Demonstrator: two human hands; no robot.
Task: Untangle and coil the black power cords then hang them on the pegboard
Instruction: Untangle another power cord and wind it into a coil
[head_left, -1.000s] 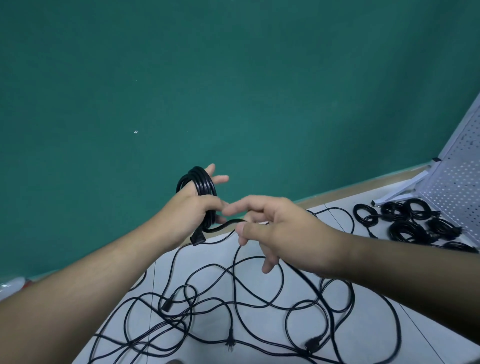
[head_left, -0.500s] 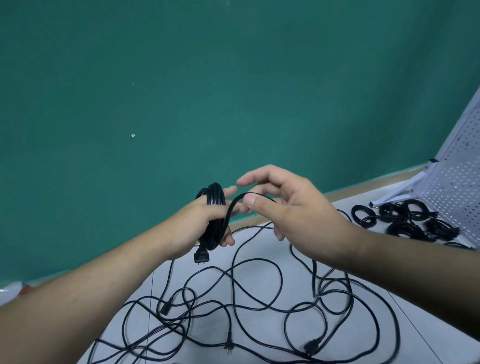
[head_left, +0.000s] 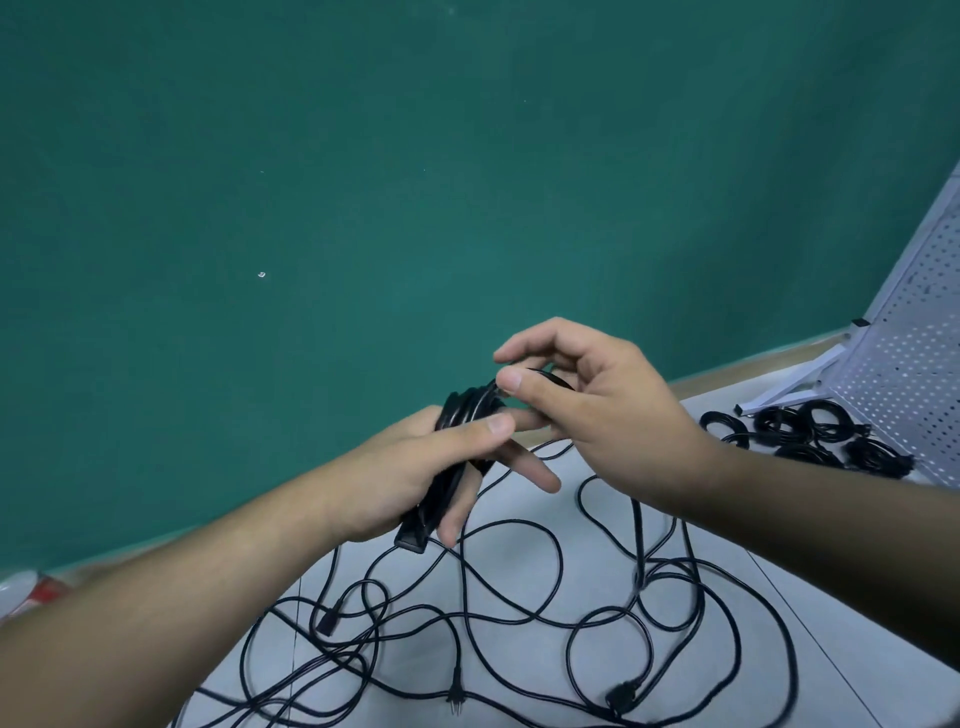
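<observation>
— Green wall (head_left: 363, 208) right across the back, and a white surface (head_left: 514, 571) below it covered in black flex. Which cord is being worked?

— The one in the left hand (head_left: 395, 483). It holds a coil (head_left: 465, 410) of several turns, with the thumb laid across the front and the fingers loosely curled behind. A plug (head_left: 413, 538) hangs out below the palm. The coil's long axis runs from one o'clock down to seven.

— And the other hand?

— The right hand (head_left: 608, 415) is just beside it, at about two o'clock from the coil. Thumb and forefinger pinch the free strand (head_left: 556, 378) where it leaves the top of the coil. The other fingers are only half curled and hold nothing.

— So where's the slack?

— Beyond the right hand. It seems to drop toward five o'clock into the loose tangle (head_left: 613, 613) on the surface. I'd say the next turn hinges on that. The right hand is nearer the slack, so it has to carry the strand back over the coil toward ten o'clock, across that long axis, while the left hand holds the coil. The tangle may drag on it.

— Hanging up?

— Not yet. The pegboard (head_left: 904, 374) leans at three o'clock, well apart, with finished coils (head_left: 810, 441) lying at its foot.
</observation>
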